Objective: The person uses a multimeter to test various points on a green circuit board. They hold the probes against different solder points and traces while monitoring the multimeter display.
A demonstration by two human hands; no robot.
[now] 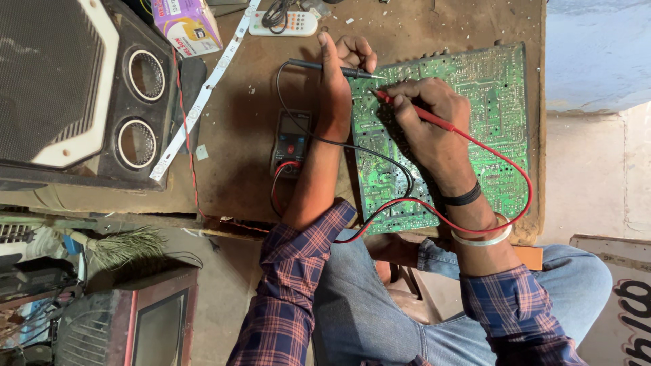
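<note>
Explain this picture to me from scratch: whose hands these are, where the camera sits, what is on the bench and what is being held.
There is no machine here, only a person's two bare hands. The one picture comes from a camera worn on that person's head, looking down past plaid sleeves and jeans.

On the brown bench lies a large green circuit board, solder side up. Beside it lies a small dark meter, with a black and a red wire running from it to two probes.

The left hand holds the black probe. The right hand holds the red probe like a pen. Both tips point at the board's top left area.

Further left stand a speaker box, a white strip, a small carton and a white remote.
</note>
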